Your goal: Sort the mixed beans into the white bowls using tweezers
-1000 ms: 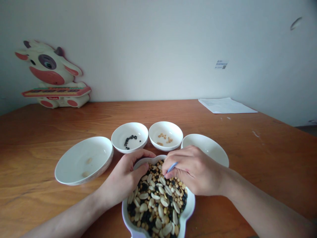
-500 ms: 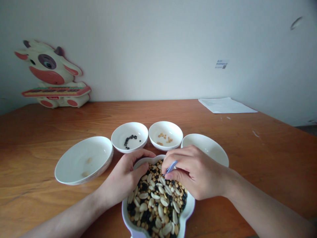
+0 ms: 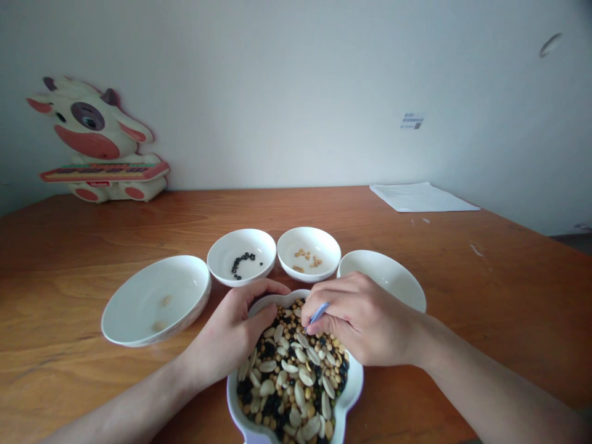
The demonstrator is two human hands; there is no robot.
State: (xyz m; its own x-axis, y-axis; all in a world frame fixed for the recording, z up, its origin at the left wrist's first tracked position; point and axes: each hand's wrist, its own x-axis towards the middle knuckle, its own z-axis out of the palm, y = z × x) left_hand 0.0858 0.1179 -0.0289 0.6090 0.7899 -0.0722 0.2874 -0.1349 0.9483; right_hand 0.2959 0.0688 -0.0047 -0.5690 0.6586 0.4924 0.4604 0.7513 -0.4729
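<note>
A white, wavy-edged dish (image 3: 354,385) at the bottom middle holds a mix of peanuts, black beans and yellow soybeans. My left hand (image 3: 240,324) grips its upper left rim, thumb over the inside edge and fingers around the outside. Above the dish's right side, my right hand (image 3: 365,320) is closed in a pinch on small blue plastic tweezers (image 3: 319,312). Their tips point down at the beans; whether they pinch anything is hidden by the fingers.
Behind the dish stand white bowls: one with black beans (image 3: 264,240), one with soybeans (image 3: 319,235), a left bowl (image 3: 139,296) with two pale pieces, and a right bowl (image 3: 393,271) partly covered by my hand. A cow toy keyboard (image 3: 106,172) and papers (image 3: 423,197) lie farther back.
Hardly anything differs. My right hand and the tweezers have shifted very slightly; the left hand keeps its hold on the dish.
</note>
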